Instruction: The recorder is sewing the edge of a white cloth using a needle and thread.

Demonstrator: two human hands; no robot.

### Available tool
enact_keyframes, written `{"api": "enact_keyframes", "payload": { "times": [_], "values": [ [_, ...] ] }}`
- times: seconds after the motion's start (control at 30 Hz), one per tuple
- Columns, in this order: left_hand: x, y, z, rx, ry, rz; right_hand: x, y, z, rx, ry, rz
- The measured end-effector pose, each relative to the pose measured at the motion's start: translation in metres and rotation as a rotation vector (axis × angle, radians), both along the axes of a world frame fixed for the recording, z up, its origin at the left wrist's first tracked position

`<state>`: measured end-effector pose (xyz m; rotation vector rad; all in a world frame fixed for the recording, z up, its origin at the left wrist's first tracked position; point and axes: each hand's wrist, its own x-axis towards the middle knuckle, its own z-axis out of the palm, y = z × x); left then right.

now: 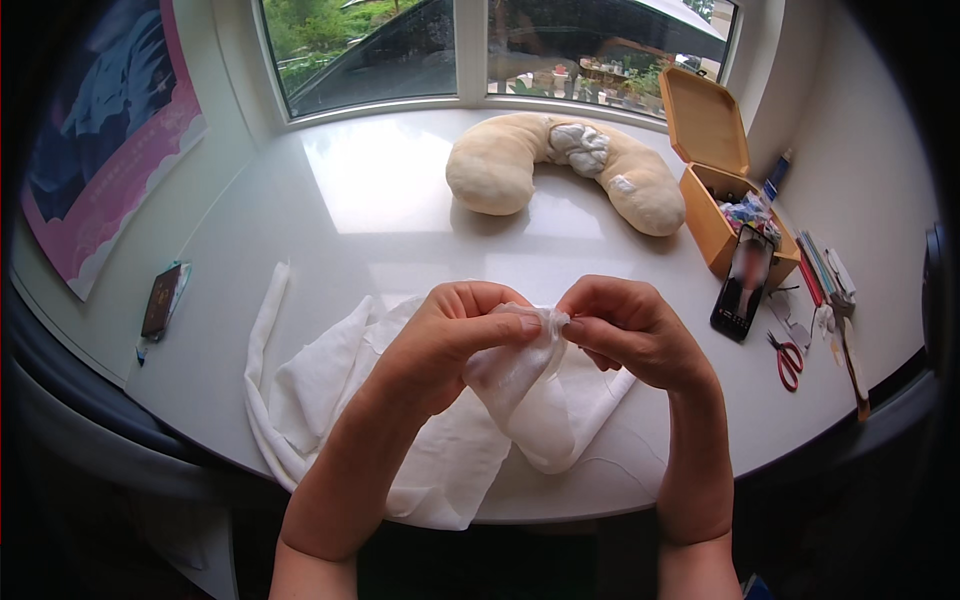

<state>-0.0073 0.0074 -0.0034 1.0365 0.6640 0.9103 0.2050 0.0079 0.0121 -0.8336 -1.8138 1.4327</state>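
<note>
White cloth (450, 455) lies bunched across the near part of the table, with one part lifted between my hands. My left hand (465, 335) pinches the gathered edge of this cloth between thumb and forefinger. Close beside it, my right hand (630, 330) is pinched on the same gathered edge; whether it also holds something small, such as a needle, is too small to tell. A loose white thread (625, 465) curves over the table below my right hand. The raised cloth hangs down in a thin, partly see-through fold.
A cream U-shaped neck pillow (490, 165) with white patches lies near the window. To the right stand an open wooden box (705, 210), a phone (743, 285) leaning on it, red-handled scissors (789, 365) and several slim tools. A small dark booklet (160, 300) is at the left.
</note>
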Motion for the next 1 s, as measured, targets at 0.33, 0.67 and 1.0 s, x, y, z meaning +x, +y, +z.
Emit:
{"api": "enact_keyframes", "payload": {
  "times": [0.33, 0.67, 1.0],
  "values": [
    [0.003, -0.002, 0.001, 0.034, -0.031, 0.044, -0.01, -0.003, -0.007, 0.213, -0.006, -0.107],
    [0.011, -0.001, -0.003, 0.092, -0.034, 0.07, -0.02, -0.006, -0.009, 0.407, -0.053, -0.209],
    [0.013, -0.002, -0.005, 0.211, 0.101, 0.26, -0.022, 0.0, -0.004, 1.048, -0.158, -0.533]
  ]
}}
